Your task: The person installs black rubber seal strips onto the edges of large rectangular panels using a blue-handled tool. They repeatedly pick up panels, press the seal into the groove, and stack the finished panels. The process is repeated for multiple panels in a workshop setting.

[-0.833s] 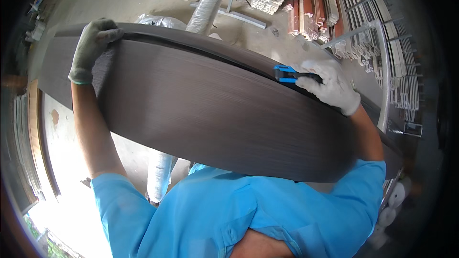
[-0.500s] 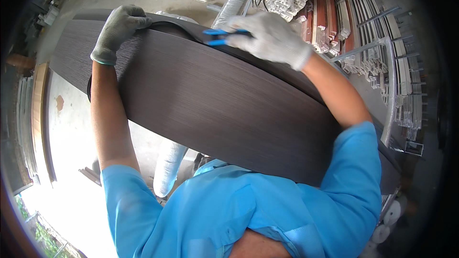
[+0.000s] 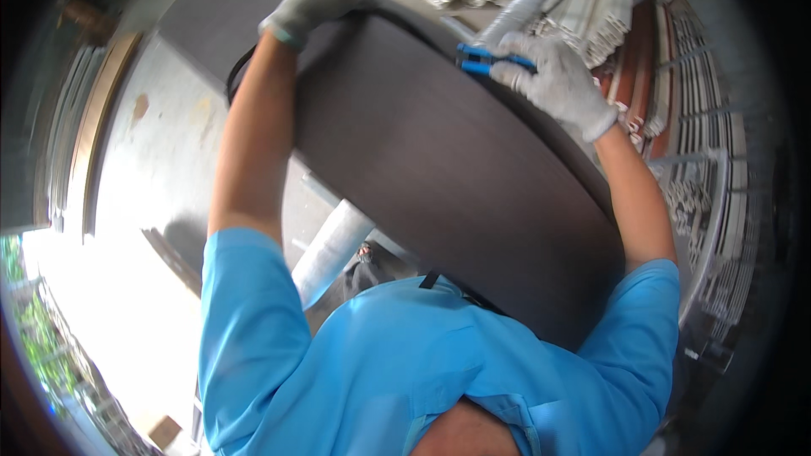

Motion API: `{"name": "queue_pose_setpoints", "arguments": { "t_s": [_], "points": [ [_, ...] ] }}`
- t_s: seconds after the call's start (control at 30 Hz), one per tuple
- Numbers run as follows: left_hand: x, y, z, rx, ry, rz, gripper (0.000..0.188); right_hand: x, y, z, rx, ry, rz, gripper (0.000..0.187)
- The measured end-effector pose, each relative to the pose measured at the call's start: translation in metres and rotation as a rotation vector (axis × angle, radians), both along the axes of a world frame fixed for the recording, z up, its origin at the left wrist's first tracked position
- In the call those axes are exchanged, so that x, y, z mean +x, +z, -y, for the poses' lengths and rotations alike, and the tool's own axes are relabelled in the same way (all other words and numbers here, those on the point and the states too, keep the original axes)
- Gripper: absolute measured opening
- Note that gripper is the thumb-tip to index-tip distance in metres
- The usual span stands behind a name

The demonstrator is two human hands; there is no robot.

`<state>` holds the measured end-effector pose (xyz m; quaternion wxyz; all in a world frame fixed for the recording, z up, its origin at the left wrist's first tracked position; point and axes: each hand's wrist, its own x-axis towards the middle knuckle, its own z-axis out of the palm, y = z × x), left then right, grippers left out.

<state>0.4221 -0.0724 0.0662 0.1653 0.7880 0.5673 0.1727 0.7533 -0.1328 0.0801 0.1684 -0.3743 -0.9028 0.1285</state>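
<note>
A long dark brown wood-grain panel [image 3: 456, 169] lies slantwise in front of my body on wrapped supports. At its far edge my gloved left hand [image 3: 317, 4] is closed on a thin black strip [image 3: 405, 24], which runs along that edge. A loop of black strip also shows left of my forearm. My gloved right hand [image 3: 553, 80] is wrapped round a blue hand tool [image 3: 475, 60] with two blue prongs, held over the far edge to the right of my left hand. Blur and the glove hide its exact kind.
Beyond the panel lie bundles of white profiles [image 3: 583, 0] and reddish-brown profiles [image 3: 639, 76]. A metal rack with long stacked profiles [image 3: 705, 76] stands at the right. One wrapped support post [image 3: 334, 245] shows below the panel's near edge. Boards [image 3: 110, 118] lean at the left.
Both hands and the panel now appear farther right, and the panel slants more steeply in view. My left hand stays closed at the far edge; my right hand still grips the blue tool.
</note>
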Motion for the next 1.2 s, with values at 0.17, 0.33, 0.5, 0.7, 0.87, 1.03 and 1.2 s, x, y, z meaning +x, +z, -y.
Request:
{"name": "queue_pose_setpoints", "arguments": {
  "t_s": [0.17,0.33,0.5,0.7,0.87,1.03,1.2],
  "points": [
    [-0.036,0.010,0.028,0.062,-0.210,0.211,0.043,-0.005,-0.004,0.011,0.019,-0.164,0.061,0.038],
    [-0.170,0.003,0.089,-0.018,-0.263,0.306,0.032,-0.008,-0.003,0.028,-0.209,-0.411,0.000,0.049],
    [-0.314,0.007,0.159,-0.214,0.188,0.391,0.018,-0.020,0.000,0.041,-0.061,-0.577,0.189,0.050],
    [-0.371,0.020,0.167,-0.065,0.216,0.514,0.014,-0.027,0.000,0.046,-0.158,-0.576,0.076,0.044],
    [-0.373,0.023,0.132,-0.002,0.277,0.636,0.010,-0.031,0.000,0.051,-0.108,-0.622,0.087,0.038],
    [-0.375,0.028,0.078,0.018,0.249,0.510,0.011,-0.031,0.001,0.057,-0.162,-0.612,-0.018,0.034],
    [-0.386,0.033,0.012,-0.080,0.142,0.492,0.019,-0.031,-0.001,0.062,-0.231,-0.729,-0.021,0.042]
  ]
}}
